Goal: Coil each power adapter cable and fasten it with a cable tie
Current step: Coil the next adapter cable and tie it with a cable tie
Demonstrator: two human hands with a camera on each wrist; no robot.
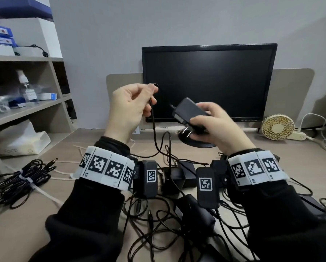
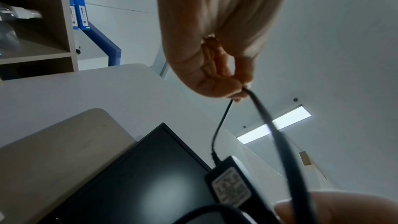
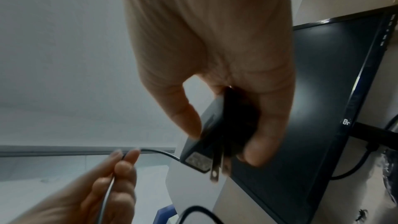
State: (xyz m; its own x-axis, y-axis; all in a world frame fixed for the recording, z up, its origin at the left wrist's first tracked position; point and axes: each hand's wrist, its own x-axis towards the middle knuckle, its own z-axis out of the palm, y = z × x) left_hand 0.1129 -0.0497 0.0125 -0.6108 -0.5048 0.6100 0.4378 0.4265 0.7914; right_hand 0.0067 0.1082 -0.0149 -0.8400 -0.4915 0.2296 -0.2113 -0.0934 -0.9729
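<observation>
Above the bench (image 1: 67, 148), my right grip (image 1: 211, 125) clasps the adapter (image 1: 188, 112), prongs down; my left grip (image 1: 132, 108) pinches its cable (image 1: 154, 133), which hangs leftward from the adapter, uncoiled.

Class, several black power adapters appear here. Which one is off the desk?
The black power adapter gripped in the right hand, prongs exposed; its cable is pinched by the left hand. The other adapters lie on the desk.

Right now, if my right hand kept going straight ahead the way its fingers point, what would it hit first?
Probably the monitor. The right hand, gripping the power adapter, points toward its dark screen with nothing visible between, though depth is hard to judge.
</observation>
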